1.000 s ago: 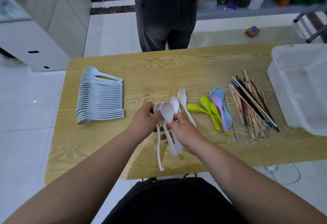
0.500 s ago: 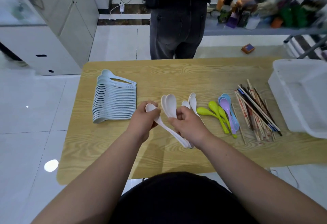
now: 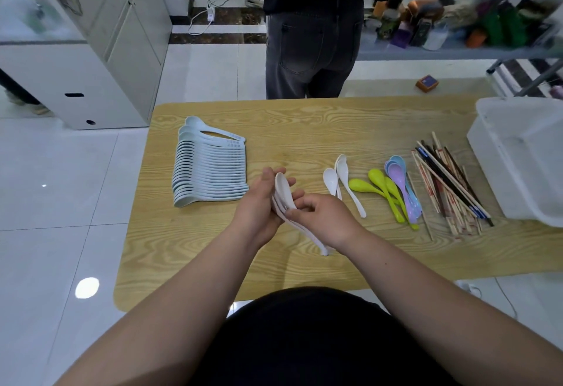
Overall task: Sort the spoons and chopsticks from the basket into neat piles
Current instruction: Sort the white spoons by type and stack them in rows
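Observation:
Both my hands hold a small nested stack of white spoons above the middle of the wooden table. My left hand cups the bowls from the left, and my right hand pinches the handles. Two more white spoons lie on the table just to the right. A neat row of pale blue spoons lies at the left. Green spoons, purple and blue spoons and a heap of chopsticks lie to the right.
A white plastic basket stands at the table's right edge. A person in dark trousers stands at the far side of the table. White cabinets are at the back left, a cluttered shelf at the back right.
The white spoons I was fanning out in both hands are now gathered into one nested stack. Two white spoons have been left on the table. The camera view has tilted up.

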Demonstrator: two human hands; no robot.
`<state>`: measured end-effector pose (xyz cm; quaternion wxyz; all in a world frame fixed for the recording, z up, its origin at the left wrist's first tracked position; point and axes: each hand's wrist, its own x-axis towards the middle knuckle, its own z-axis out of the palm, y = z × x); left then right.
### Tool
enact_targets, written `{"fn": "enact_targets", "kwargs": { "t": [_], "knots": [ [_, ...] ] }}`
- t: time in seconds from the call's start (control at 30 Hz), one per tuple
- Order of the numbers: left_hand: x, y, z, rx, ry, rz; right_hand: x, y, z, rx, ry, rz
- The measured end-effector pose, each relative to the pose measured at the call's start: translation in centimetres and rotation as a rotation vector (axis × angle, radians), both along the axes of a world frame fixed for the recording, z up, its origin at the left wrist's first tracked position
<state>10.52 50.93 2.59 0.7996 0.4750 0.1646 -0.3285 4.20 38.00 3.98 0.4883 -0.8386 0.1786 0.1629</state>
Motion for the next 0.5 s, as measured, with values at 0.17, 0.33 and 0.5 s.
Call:
{"fn": "enact_targets", "kwargs": {
  "t": [0.17, 0.33, 0.5],
  "knots": [
    [-0.1, 0.1, -0.3, -0.013, -0.017, 0.025, 0.0, 0.4, 0.0, 0.035, 0.086, 0.027],
    [-0.2, 0.5, -0.4, 0.000, -0.114, -0.034, -0.2, 1.6, 0.1, 0.320, 0.224, -0.048],
    [0.8, 0.9, -0.4, -0.044, -0.033, 0.123, -1.3, 1.0, -0.7, 0.710, 0.455, -0.066]
  ]
}}
